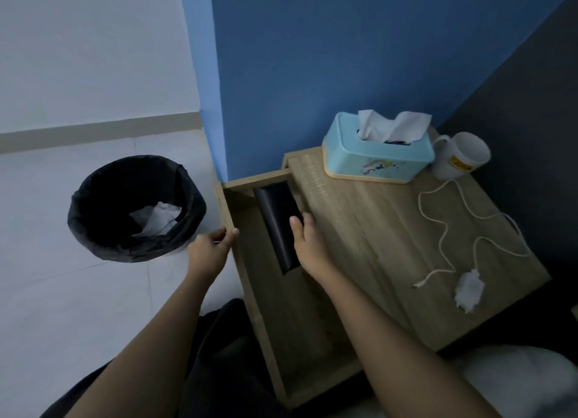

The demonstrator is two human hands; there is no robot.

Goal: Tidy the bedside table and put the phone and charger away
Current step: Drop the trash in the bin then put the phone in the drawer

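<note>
Right now the right hand (308, 245) pinches the phone (278, 226) over the open drawer (281, 308); the left hand (211, 248) grips its front edge. Letting go early could knock the phone's edge. The charger (450, 230) lies beyond the right hand.

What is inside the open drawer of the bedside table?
The drawer holds the black phone, its near end under the right hand. The rest of the visible floor is bare wood. The part under the tabletop is covered, so unseen.
</note>
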